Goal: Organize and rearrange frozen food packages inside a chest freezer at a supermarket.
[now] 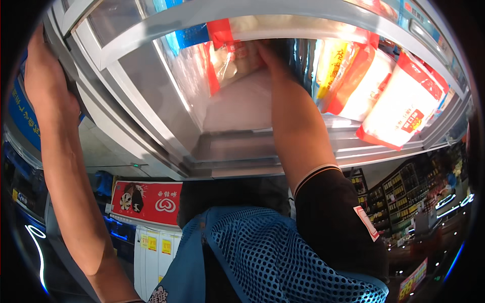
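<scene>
My right hand (267, 57) reaches deep into an opened display freezer, beside a clear and red plastic food bag (237, 60); its fingers are blurred and partly hidden, so its grip does not show. Close to it on the right stand a dark package and a yellow and white bag (333, 70). Red and white bags (403, 102) lean at the right of the compartment. At the far left my left hand (41, 57) is raised against the grey frame (72, 75) of the freezer's door, its fingers mostly hidden at the picture's dark rim.
The freezer's lower sill (235, 146) crosses below my right forearm. Blue packages (191, 36) lie at the compartment's upper left. A red printed panel (146, 202) and a white cabinet with yellow price tags (166, 246) stand at lower left. Stocked shelves (398, 189) appear at lower right.
</scene>
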{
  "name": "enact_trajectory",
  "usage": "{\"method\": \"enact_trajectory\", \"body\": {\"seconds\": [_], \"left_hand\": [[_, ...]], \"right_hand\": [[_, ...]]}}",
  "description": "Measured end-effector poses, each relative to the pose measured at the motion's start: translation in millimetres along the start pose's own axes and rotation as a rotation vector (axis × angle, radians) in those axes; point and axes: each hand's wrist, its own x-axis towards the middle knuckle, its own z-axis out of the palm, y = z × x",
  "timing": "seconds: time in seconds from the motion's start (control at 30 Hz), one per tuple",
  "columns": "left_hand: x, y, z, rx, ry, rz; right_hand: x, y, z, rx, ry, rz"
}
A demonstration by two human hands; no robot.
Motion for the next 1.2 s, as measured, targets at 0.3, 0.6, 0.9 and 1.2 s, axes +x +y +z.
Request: {"method": "enact_trajectory", "body": {"seconds": [0.3,0.6,0.9,1.2], "left_hand": [[-14.5,14.8,12.6,-0.076,0.013,-0.050],[-8.0,9.0,7.8,-0.098,-0.041,-0.043],[-28.2,28.1,8.1,0.010,-0.310,0.037],[-66.3,50.1,24.6,-0.091,-0.156,0.147]], "right_hand": [[-8.0,5.7,-15.4,0.181,-0.087,0.106],[-35.3,4.1,-13.0,0.585,-0.053,0.049],[-28.3,13.1,-28.8,0.345,0.074,0.064],[-8.3,2.6,-35.4,-0.185,0.045,0.475]]}}
